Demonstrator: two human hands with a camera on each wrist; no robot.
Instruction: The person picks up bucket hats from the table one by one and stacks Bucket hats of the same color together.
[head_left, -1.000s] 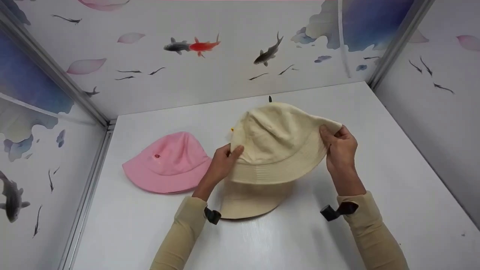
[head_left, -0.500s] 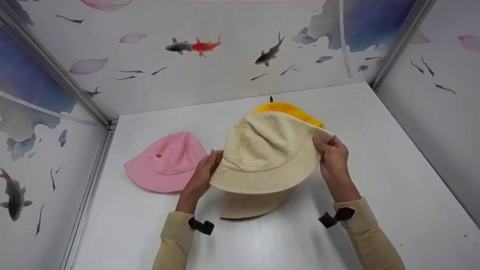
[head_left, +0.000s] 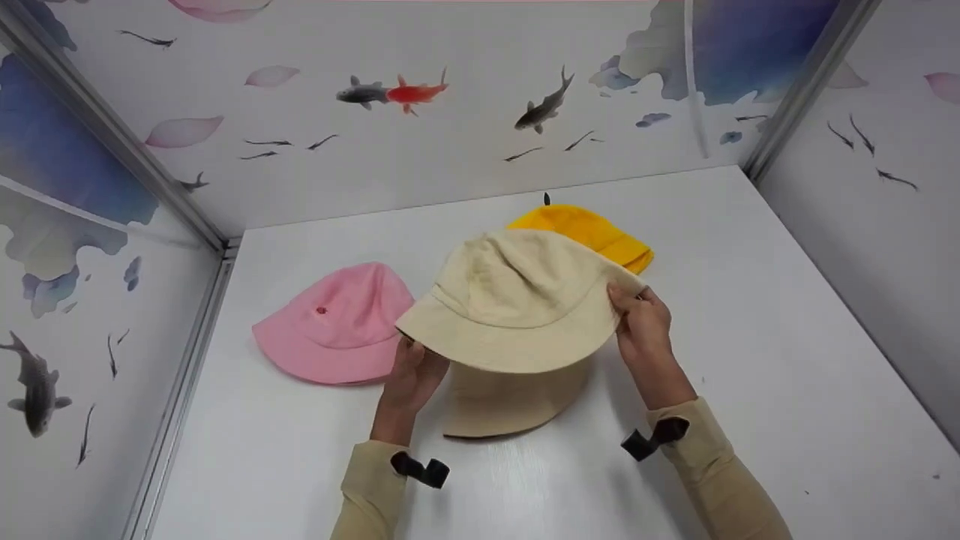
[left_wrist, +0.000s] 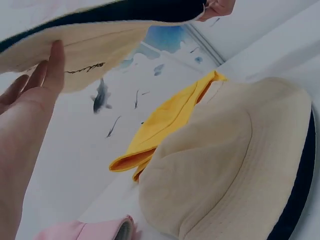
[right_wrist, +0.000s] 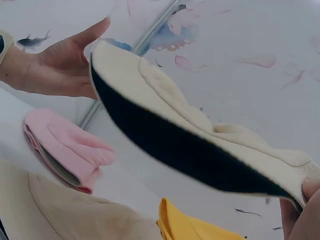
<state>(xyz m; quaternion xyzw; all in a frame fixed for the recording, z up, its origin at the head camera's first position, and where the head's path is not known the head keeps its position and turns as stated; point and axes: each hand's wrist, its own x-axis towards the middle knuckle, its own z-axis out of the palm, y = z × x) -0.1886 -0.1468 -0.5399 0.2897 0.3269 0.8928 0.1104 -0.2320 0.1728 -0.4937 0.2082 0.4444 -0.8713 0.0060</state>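
A cream bucket hat with a dark lining is held up over the table, tilted, crown upward. My right hand pinches its brim at the right, thumb on top. At the left end of the brim is my left hand, its fingers extended against the hat in the left wrist view and its thumb spread away from the brim in the right wrist view. Below lies a second beige bucket hat, mostly covered by the raised one in the head view; its dark brim lining shows in the left wrist view.
On the left of the table lies a pink bucket hat with a small red mark. Behind the raised hat is a yellow hat, partly hidden. White panels painted with fish enclose the table at the back and sides.
The raised cream hat has shifted left and toward me, uncovering the yellow hat. My left hand has released its pinch on the brim and slid beneath its left end. The right hand keeps its grip.
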